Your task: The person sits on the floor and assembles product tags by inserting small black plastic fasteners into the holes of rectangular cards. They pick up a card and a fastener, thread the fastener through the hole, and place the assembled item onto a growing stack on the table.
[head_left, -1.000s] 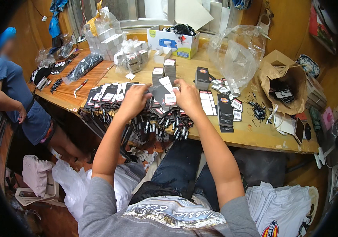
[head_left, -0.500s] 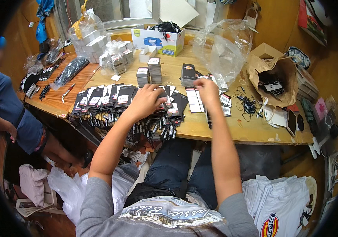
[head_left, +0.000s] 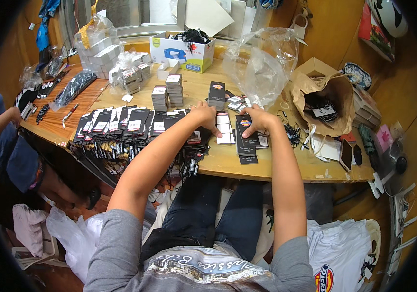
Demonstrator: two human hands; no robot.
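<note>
Our left hand (head_left: 206, 117) lies on the wooden table (head_left: 286, 168), fingers spread flat on a small white-panelled tag (head_left: 224, 134). We see our right hand (head_left: 257, 120) just beside it, fingertips pressing the top of a black hang tag (head_left: 247, 141); whether it pinches the card we cannot tell. Left of both hands runs the long overlapping row of black tags (head_left: 120, 125). Behind them stand short tag stacks (head_left: 167, 92).
</note>
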